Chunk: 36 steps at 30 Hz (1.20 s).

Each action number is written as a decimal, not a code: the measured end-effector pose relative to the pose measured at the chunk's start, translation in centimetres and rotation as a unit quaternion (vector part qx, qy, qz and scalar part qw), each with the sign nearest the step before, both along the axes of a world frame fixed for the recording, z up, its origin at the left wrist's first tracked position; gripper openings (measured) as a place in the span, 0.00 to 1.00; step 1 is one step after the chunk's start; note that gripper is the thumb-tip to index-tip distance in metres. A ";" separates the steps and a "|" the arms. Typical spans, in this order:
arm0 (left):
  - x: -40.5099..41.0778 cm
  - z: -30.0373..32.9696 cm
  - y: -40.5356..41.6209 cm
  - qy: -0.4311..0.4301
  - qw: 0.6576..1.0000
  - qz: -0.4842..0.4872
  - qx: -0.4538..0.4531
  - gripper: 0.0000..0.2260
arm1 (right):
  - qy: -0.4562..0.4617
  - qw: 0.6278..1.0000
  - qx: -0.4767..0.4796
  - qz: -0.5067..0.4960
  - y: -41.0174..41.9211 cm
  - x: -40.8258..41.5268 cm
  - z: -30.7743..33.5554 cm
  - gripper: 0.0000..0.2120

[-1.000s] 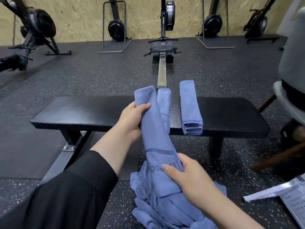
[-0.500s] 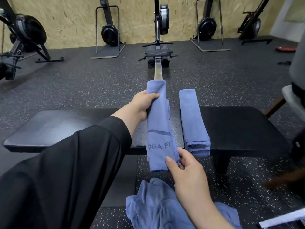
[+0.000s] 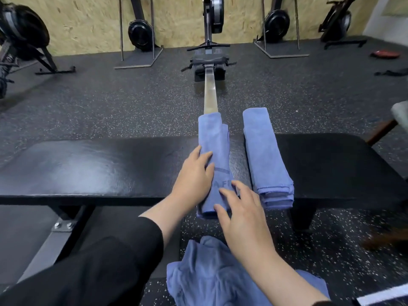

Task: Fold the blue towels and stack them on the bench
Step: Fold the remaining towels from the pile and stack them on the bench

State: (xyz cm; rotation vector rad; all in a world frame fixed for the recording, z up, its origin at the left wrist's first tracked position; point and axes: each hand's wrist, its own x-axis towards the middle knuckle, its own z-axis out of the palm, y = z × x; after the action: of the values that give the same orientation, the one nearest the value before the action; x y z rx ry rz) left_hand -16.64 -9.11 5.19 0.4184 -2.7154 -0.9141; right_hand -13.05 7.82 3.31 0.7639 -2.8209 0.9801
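Note:
A long folded blue towel [image 3: 213, 142] lies across the black bench [image 3: 92, 166], overhanging both its far and near edges. My left hand [image 3: 195, 180] rests flat on the towel's left side with straight fingers. My right hand [image 3: 239, 214] hovers with spread fingers over the towel's near end, and contact is unclear. Just to the right, a stack of folded blue towels [image 3: 266, 157] lies across the bench. A crumpled heap of blue towels [image 3: 209, 274] sits low in front of me, partly behind my right forearm.
A rowing machine rail [image 3: 209, 91] runs away from the bench's far side. Upright rowing machines [image 3: 141, 34] stand along the chipboard wall. A chair with wooden legs [image 3: 395, 122] is at the right. A white frame edge [image 3: 384, 294] shows at bottom right.
The towel that both hands held stretched in the air now lies on the bench. Both hands have let go; the left lies flat on it, the right is spread above its near end.

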 end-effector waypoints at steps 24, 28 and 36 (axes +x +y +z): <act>17.0 -12.6 8.6 -0.281 0.915 -0.162 -0.239 0.14 | -0.288 0.936 0.200 -0.020 18.4 7.3 -14.9 0.11; 16.1 -14.5 9.5 -0.341 0.900 -0.176 -0.209 0.12 | -0.323 0.918 0.229 0.006 18.1 6.7 -18.5 0.18; 13.5 -16.4 12.1 -0.401 0.878 -0.216 -0.151 0.13 | -0.375 0.893 0.248 -0.015 14.5 4.8 -24.1 0.26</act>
State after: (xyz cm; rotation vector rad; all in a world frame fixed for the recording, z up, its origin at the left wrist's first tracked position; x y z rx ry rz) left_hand -3.15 2.96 -11.16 0.1276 -3.7500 -0.4119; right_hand -8.23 22.36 -20.77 0.4022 -3.8345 0.6301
